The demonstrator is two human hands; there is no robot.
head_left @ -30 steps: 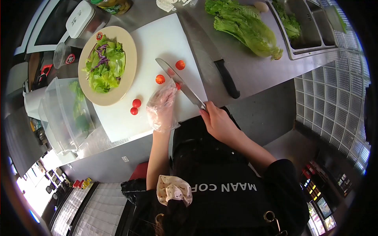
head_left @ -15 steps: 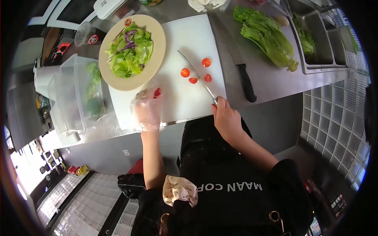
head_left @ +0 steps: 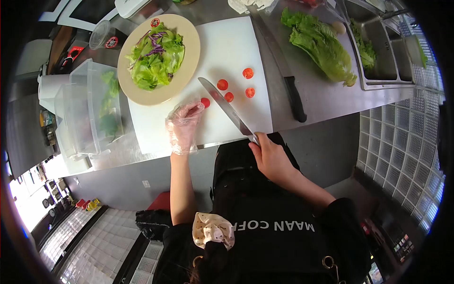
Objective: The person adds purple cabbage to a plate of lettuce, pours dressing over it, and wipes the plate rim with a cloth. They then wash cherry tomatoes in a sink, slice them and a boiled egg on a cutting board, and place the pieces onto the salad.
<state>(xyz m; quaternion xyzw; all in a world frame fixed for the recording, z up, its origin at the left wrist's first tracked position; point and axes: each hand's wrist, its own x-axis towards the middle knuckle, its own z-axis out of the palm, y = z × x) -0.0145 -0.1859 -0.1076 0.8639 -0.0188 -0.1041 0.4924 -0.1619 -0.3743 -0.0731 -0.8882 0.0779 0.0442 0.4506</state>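
My left hand (head_left: 183, 124), in a clear plastic glove, has its fingers closed at a cherry tomato (head_left: 205, 102) on the white cutting board (head_left: 227, 47). In my bare right hand (head_left: 273, 158) is the handle of a kitchen knife (head_left: 227, 108). The blade slants over the board, its tip up and left, just right of that tomato. Beyond the blade lie several cut tomato pieces, among them a tomato half (head_left: 248, 73) showing its cut face. Above my left hand, a beige plate (head_left: 189, 71) of lettuce and purple cabbage overlaps the board's left side.
A second knife with a black handle (head_left: 295, 98) lies right of the board. Past it are a lettuce head (head_left: 321, 47), an egg (head_left: 338, 26) and a steel sink (head_left: 385, 66). Clear plastic bins (head_left: 92, 128) and a lidded cup (head_left: 105, 37) stand at left.
The knife has moved left, its blade now between the tomato pieces and my left hand. The whole cherry tomato shows more at my gloved fingertips, which have shifted slightly right.
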